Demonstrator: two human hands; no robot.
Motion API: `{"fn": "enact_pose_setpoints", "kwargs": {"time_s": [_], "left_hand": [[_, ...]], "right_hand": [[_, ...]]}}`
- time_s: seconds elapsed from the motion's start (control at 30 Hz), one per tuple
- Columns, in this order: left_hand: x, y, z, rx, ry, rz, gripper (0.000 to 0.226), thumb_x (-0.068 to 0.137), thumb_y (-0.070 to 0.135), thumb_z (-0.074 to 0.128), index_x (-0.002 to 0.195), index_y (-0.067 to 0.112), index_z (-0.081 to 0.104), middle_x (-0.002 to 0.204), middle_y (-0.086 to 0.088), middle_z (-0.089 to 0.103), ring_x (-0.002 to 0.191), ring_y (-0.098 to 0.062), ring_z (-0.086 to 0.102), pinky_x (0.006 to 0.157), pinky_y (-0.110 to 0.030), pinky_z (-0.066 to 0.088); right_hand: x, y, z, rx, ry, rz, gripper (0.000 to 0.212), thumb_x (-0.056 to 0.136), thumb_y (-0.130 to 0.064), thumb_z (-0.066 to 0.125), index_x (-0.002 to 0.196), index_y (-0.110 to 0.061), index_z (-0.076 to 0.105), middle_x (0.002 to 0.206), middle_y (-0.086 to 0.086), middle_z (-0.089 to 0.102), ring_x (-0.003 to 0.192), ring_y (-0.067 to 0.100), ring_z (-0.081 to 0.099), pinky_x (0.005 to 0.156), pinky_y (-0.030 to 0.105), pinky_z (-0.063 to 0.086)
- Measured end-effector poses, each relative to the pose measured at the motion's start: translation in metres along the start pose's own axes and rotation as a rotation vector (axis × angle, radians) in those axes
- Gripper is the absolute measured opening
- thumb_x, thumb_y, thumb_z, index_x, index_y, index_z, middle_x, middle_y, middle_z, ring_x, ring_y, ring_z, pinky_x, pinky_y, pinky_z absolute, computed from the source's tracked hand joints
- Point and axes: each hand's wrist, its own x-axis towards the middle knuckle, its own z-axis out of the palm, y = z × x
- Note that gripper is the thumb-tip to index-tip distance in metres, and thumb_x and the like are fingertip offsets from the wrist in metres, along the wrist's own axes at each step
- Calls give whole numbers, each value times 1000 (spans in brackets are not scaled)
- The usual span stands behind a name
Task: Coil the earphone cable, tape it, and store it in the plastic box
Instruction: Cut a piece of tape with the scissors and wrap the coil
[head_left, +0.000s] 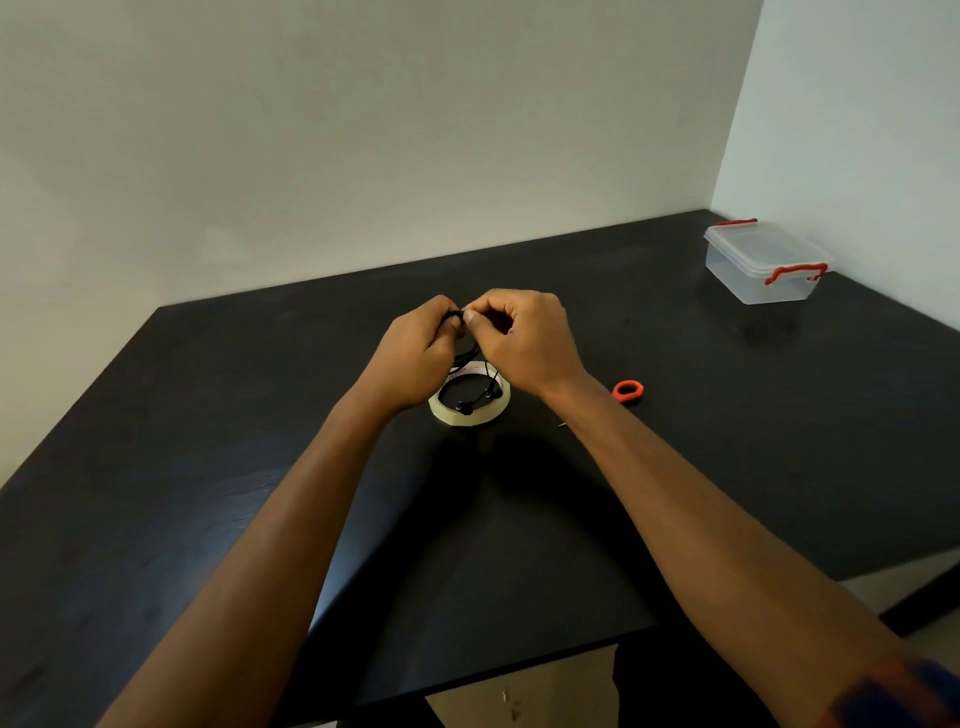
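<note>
Where white walls (363, 130) meet: black desk (249, 426), lidded plastic box (763, 270).
Fingers (484, 315): left hand (415, 356), right hand (527, 340) pinch earphone cable (464, 358).

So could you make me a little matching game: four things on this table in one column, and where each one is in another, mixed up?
Things:
1. cable
2. tape roll
3. box
4. scissors

Places:
A. far right corner of the table, lid on
B. lying flat, earbuds dangling over it
C. pinched by left hand and right hand
D. right of the tape roll, orange handle showing

Pairs: 1-C, 2-B, 3-A, 4-D.
</note>
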Motion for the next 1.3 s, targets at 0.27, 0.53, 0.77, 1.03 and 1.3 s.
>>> {"fn": "enact_pose_setpoints", "kwargs": {"time_s": [0.27, 0.53, 0.77, 1.03, 1.3], "left_hand": [[-4, -2, 0, -4, -25, 23, 18, 105, 14, 41, 94, 16, 54, 78, 3, 54, 67, -8, 47, 60, -24, 37], [-6, -5, 1, -67, -71, 4, 21, 105, 15, 41, 89, 21, 53, 77, 4, 53, 67, -3, 47, 63, -24, 39], [-4, -8, 4, -168, -86, -99, 18, 106, 17, 41, 96, 20, 56, 86, 2, 56, 77, -13, 51, 71, -34, 43], [-3, 0, 0, -295, -10, -111, 20, 105, 15, 40, 94, 15, 56, 90, -10, 57, 84, -25, 54, 80, -48, 48], [-7, -5, 9, -344, 42, -110, 22, 105, 15, 42, 91, 22, 56, 83, 4, 57, 74, -9, 53, 71, -30, 44]], "right_hand": [[4, -6, -17, -242, -268, -107, 18, 100, -23, 59, 106, -13, 73, 84, -1, 70, 73, 9, 56, 71, 25, 46], [3, 1, -15, -209, -398, -42, 14, 104, -21, 50, 98, -15, 62, 79, -7, 57, 73, 10, 49, 69, 27, 36], [-3, 6, -10, 145, -299, 171, 15, 100, -25, 63, 98, -15, 74, 86, 0, 73, 81, 16, 69, 82, 40, 59], [-5, 3, -5, 301, -129, 92, 37, 95, -12, 70, 131, -14, 63, 88, 6, 77, 86, 12, 75, 85, 25, 58], [-6, 0, 0, 251, -57, 82, 19, 96, -10, 68, 113, -8, 75, 100, 0, 76, 91, 7, 73, 81, 20, 57]]}}
